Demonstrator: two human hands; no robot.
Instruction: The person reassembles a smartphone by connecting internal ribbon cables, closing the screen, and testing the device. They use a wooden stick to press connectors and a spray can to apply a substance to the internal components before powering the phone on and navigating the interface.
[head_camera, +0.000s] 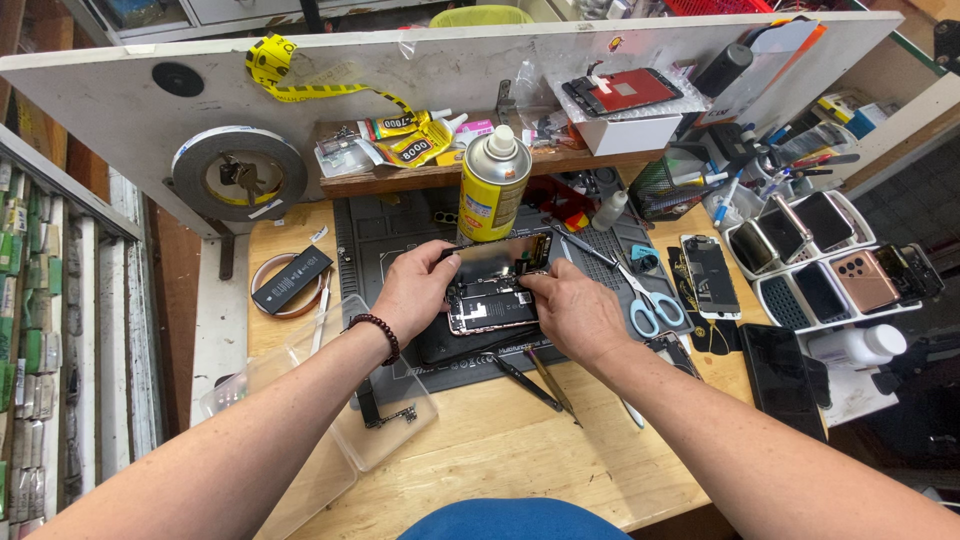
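An opened phone (490, 303) lies on the dark work mat (385, 235), its inner boards showing, with its screen panel (500, 258) lifted up at the far edge. My left hand (415, 290), with a dark bead bracelet on the wrist, grips the left side of the phone and screen panel. My right hand (575, 310) holds the right side, fingertips at the phone's upper right corner. Both hands touch the phone.
A yellow spray can (493, 182) stands just behind the phone. Scissors (645, 300), tweezers and thin tools (540, 382) lie beside my right hand. A clear plastic lid (330, 440) and a black battery (291, 280) sit left. White trays of phones (830, 265) stand at right.
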